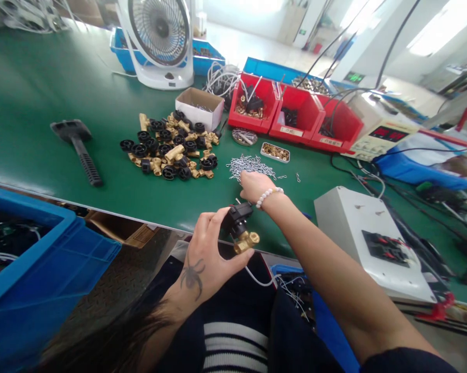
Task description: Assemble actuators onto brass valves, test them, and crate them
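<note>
My left hand (208,248) is closed around a motorized brass valve (241,225), a black actuator box joined to a brass fitting, with a white cable (262,283) trailing below it. Beyond it, my right hand (256,186) reaches to the near edge of a pile of small metal clips (252,165). Its fingers are bent down at the pile, and whatever lies between the fingertips is hidden. A few loose clips (297,177) lie to the right of the pile. Brass fittings with black caps (173,147) are heaped to the left.
A black mallet-like tool (80,147) lies at left. Behind the heap stand a white fan (161,41), a small carton (200,106) and red bins (297,114). A tin of brass parts (275,152) sits near the clips. A grey box (369,243) and power supply (384,129) stand at right.
</note>
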`<state>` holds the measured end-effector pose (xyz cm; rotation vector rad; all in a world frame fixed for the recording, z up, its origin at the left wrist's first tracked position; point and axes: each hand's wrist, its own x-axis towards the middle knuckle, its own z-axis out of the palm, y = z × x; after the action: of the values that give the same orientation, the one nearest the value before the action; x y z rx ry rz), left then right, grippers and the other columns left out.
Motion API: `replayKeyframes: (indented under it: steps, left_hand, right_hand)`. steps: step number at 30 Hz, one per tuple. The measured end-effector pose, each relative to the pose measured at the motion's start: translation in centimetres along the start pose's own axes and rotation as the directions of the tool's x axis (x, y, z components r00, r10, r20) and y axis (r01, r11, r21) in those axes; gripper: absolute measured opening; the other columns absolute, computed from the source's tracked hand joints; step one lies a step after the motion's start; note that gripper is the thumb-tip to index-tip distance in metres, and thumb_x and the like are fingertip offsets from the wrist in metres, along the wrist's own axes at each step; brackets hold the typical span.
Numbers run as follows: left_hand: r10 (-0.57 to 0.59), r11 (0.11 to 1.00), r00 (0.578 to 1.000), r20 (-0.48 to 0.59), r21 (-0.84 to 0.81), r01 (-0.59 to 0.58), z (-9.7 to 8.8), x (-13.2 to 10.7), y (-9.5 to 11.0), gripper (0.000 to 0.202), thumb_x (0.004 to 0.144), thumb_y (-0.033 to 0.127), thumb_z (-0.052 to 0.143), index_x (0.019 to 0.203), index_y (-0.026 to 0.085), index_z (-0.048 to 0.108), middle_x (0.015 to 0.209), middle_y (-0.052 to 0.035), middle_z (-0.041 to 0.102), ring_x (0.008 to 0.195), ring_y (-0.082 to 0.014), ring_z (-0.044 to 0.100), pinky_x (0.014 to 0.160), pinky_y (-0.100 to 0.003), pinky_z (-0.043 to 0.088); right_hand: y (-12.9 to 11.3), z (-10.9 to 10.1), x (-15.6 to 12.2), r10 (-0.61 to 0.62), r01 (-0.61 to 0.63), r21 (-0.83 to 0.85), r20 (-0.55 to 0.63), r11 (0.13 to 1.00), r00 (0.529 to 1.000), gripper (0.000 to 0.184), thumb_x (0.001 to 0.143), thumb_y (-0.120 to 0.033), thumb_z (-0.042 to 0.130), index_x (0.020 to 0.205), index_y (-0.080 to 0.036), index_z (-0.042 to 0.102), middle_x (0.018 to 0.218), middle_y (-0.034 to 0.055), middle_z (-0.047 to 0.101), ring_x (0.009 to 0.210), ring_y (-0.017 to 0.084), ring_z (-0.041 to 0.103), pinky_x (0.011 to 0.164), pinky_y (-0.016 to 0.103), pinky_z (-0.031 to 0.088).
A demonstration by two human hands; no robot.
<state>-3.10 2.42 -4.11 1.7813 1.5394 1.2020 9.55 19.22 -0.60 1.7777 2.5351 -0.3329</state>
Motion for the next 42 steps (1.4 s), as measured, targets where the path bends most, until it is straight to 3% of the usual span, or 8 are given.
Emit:
replayKeyframes:
  steps: [6,8,10,12,19,26,36,42]
  left_hand:
    - [-0.068,0.99,0.998,-0.014,-0.125,0.066,0.1,-0.3,-0.9,0.069,0.076,0.037,0.077,0.136,0.022,0.046,0.116,-0.0056,0.052,0.109,-0.0227,0.058,0.1,-0.046,0.051]
    - [-0.101,0.98,0.995,-0.022,-0.175,0.096,0.1,-0.4,-1.0,0.069,0.076,0.037,0.077,0.137,0.024,0.046,0.116,-0.0049,0.05,0.111,-0.0228,0.057,0.1,-0.045,0.052]
    - [-0.113,0.974,0.993,-0.027,-0.2,0.106,0.0,-0.5,-0.7,0.068,0.076,0.035,0.077,0.136,0.025,0.047,0.114,-0.004,0.049,0.111,-0.0223,0.057,0.098,-0.043,0.053]
    - [-0.091,0.977,0.995,-0.05,-0.197,0.08,-0.1,-0.5,-0.1,0.067,0.075,0.036,0.077,0.135,0.026,0.049,0.112,-0.0036,0.048,0.108,-0.0215,0.057,0.094,-0.041,0.055]
    - [0.069,0.998,0.989,-0.129,-0.006,-0.07,-1.1,-1.1,3.1,0.068,0.072,0.038,0.076,0.132,0.019,0.052,0.104,-0.0044,0.05,0.097,-0.0193,0.055,0.087,-0.035,0.056]
    - [0.2,0.976,0.967,-0.156,0.113,-0.184,-1.6,-1.4,4.4,0.066,0.075,0.039,0.072,0.132,0.014,0.05,0.103,-0.0057,0.051,0.096,-0.0195,0.055,0.085,-0.031,0.056]
    - [0.232,0.971,0.968,-0.101,0.088,-0.223,-1.8,-1.5,4.6,0.068,0.073,0.04,0.075,0.132,0.016,0.052,0.107,-0.0069,0.054,0.096,-0.0208,0.057,0.086,-0.034,0.056]
    - [0.237,0.969,0.97,-0.054,0.087,-0.232,-2.1,-1.0,3.8,0.067,0.073,0.039,0.076,0.131,0.016,0.053,0.106,-0.0075,0.055,0.096,-0.0211,0.059,0.086,-0.035,0.057]
  right_hand:
    - [1.6,-0.3,-3.8,0.002,0.04,0.35,-0.119,0.936,0.993,0.037,0.091,-0.013,0.05,0.127,-0.01,0.061,0.092,0.0079,0.071,0.083,0.015,0.067,0.082,0.03,0.054]
    - [2.0,-0.3,-6.0,-0.009,0.131,0.646,-0.188,0.752,0.982,0.032,0.095,-0.025,0.051,0.121,-0.011,0.064,0.092,0.0062,0.07,0.079,0.013,0.066,0.078,0.028,0.055]
    - [2.0,-0.4,-8.3,0.007,0.227,0.854,-0.26,0.469,0.966,0.028,0.094,-0.033,0.059,0.11,-0.014,0.071,0.09,0.0046,0.07,0.079,0.013,0.066,0.077,0.029,0.056]
    - [1.5,-0.8,-10.5,0.007,0.286,0.884,-0.311,0.368,0.95,0.02,0.092,-0.034,0.065,0.1,-0.019,0.075,0.087,0.0025,0.07,0.079,0.012,0.066,0.078,0.028,0.055]
    - [-1.3,-2.8,-15.6,0.057,0.27,0.818,-0.345,0.507,0.937,0.004,0.088,-0.026,0.071,0.09,-0.023,0.072,0.08,-0.0005,0.07,0.069,0.013,0.065,0.066,0.026,0.057]
    - [-1.9,-3.2,-16.8,-0.066,0.374,0.595,-0.474,0.711,0.878,0.006,0.092,-0.022,0.065,0.087,-0.025,0.069,0.088,0.0,0.071,0.081,0.016,0.066,0.078,0.028,0.056]
    - [-1.4,-5.4,-16.7,-0.28,0.444,0.44,-0.389,0.78,0.878,0.014,0.093,-0.022,0.059,0.085,-0.028,0.069,0.085,0.0007,0.072,0.076,0.017,0.067,0.068,0.027,0.056]
    - [-1.6,-4.0,-16.0,-0.256,0.479,0.374,-0.51,0.794,0.821,0.015,0.091,-0.018,0.06,0.081,-0.025,0.068,0.086,0.002,0.067,0.077,0.016,0.065,0.068,0.026,0.055]
